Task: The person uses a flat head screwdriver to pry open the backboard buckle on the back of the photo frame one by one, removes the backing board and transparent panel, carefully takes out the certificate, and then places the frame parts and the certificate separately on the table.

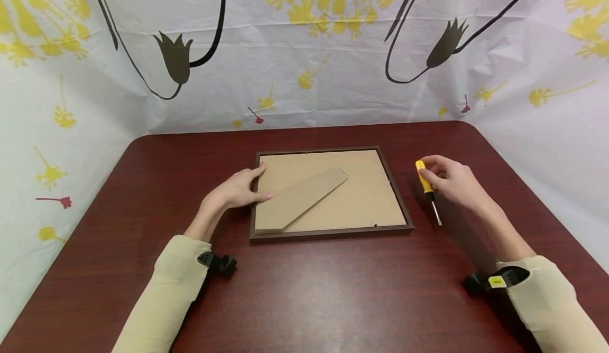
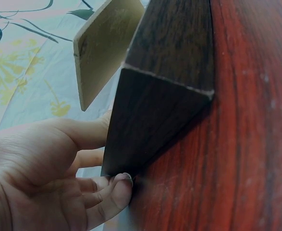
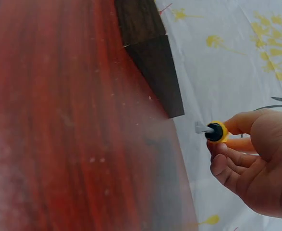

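Observation:
A picture frame [image 1: 333, 234] lies face down with its tan backing board [image 1: 366, 200] showing. Across the board, at a slant, is its tan stand flap [image 1: 304, 197], which juts out from the back in the left wrist view. My left hand [image 1: 238, 188] grips the frame's left side, the thumb over the backing by the flap and the fingers at the outer edge. To the right of the frame, my right hand [image 1: 452, 181] pinches a screwdriver [image 1: 423, 178] by its yellow handle. The metal tip points down toward the table; in the right wrist view it is seen end-on.
The dark red wooden table [image 1: 304, 295] extends around the frame on all sides. A white sheet [image 1: 304, 94] printed with yellow flowers hangs behind it and along both sides. Black straps with small cameras sit on both wrists.

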`<state>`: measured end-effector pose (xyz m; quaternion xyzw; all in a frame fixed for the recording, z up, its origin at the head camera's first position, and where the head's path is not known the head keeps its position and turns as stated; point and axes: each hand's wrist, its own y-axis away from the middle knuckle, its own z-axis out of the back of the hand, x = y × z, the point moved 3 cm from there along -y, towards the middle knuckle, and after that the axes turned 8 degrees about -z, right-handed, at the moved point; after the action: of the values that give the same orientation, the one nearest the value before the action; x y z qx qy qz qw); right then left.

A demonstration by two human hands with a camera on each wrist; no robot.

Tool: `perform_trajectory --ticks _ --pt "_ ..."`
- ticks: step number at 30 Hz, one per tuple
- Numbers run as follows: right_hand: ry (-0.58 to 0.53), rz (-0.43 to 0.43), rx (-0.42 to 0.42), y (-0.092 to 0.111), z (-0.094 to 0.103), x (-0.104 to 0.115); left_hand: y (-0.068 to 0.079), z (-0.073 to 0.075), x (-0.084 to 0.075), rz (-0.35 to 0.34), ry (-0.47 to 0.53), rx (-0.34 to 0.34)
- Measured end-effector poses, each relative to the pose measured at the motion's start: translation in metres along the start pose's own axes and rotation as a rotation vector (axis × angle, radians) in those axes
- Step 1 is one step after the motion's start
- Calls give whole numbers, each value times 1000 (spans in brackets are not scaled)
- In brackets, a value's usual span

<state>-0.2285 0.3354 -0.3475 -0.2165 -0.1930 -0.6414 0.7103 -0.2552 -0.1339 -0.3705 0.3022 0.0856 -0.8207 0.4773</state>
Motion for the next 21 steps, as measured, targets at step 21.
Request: perform_trajectory --ticks 21 --pt "13 -69 268 0 -16 -11 0 1 0 -6 4 -3"
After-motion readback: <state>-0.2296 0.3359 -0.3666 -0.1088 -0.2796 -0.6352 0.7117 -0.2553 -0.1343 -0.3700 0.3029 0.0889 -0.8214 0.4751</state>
